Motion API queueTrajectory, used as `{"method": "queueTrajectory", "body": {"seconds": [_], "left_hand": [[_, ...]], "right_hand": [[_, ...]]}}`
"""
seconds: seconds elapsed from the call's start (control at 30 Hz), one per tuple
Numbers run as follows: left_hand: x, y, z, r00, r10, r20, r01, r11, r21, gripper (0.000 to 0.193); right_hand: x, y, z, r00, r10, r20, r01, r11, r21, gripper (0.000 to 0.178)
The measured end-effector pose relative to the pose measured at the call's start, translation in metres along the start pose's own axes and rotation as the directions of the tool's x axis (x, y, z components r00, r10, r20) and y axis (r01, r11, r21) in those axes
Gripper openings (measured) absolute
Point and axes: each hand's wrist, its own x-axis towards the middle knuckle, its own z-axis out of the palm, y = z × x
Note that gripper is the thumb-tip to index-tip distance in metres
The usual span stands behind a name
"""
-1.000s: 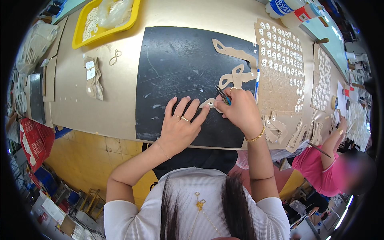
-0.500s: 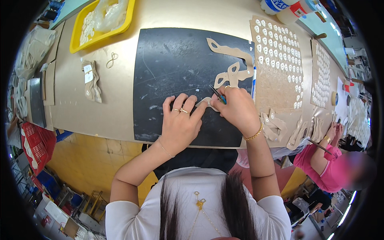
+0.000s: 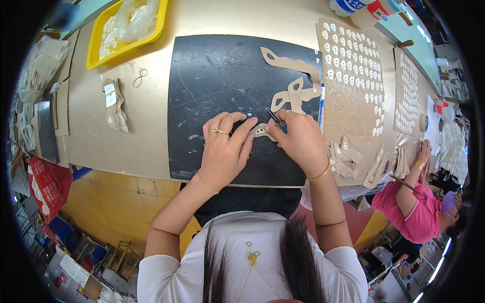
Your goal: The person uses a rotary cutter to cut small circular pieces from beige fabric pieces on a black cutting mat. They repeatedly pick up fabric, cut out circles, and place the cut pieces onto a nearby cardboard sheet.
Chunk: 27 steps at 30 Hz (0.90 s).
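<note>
My right hand (image 3: 301,139) is closed round a small pair of thread snips (image 3: 277,121) with dark pointed blades and a teal handle, tips toward the far left. Its thumb and fingers also press on a curved beige cut piece (image 3: 261,132), whose pale end shows small dark holes. Beside that end lies my left hand (image 3: 226,144), fingers bent and slightly apart, with nothing visible in them. A tiny white patch (image 3: 249,114) rests near its fingertips. Farther off, several beige strap-like pieces (image 3: 293,63) lie on the black mat (image 3: 202,76).
On the right, a board (image 3: 353,111) carries rows of small white pieces, with more beige pieces (image 3: 346,156) nearer me. A yellow tray (image 3: 93,55) and a tied beige bundle (image 3: 115,106) are at the left. Another person in pink (image 3: 409,212) works at the far right.
My left hand has drawn back slightly leftward, its index finger off the beige piece, uncovering the holes. The right hand stays nearly in place. The other person's head has turned and hands have moved.
</note>
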Motion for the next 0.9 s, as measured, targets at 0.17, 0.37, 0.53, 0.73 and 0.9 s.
{"method": "queueTrajectory", "body": {"seconds": [0.17,0.37,0.53,0.73,0.9], "left_hand": [[-0.0072,-0.0016,0.002,0.995,0.103,0.016,-0.104,0.988,0.116,0.04],[-0.0066,0.0039,0.0016,0.985,0.16,0.06,-0.17,0.95,0.263,0.046],[-0.0039,0.0025,0.0015,0.976,0.201,0.085,-0.217,0.931,0.292,0.043],[-0.0055,-0.0005,0.0033,0.98,0.189,0.058,-0.198,0.945,0.262,0.043],[-0.01,0.0002,0.0053,0.986,0.162,0.043,-0.167,0.955,0.244,0.044]], "right_hand": [[-0.0023,-0.0002,0.003,0.993,-0.077,-0.084,0.069,0.993,-0.099,0.028],[-0.0028,-0.0015,0.0012,0.999,-0.008,-0.038,0.007,0.999,-0.047,0.026],[-0.0008,-0.0048,-0.0004,0.999,0.032,0.016,-0.03,0.997,-0.068,0.024],[-0.0014,-0.0035,0.0037,1.0,0.005,-0.024,-0.007,0.995,-0.101,0.027],[-0.0015,-0.0082,0.0026,0.998,0.052,-0.025,-0.055,0.992,-0.111,0.027]]}}
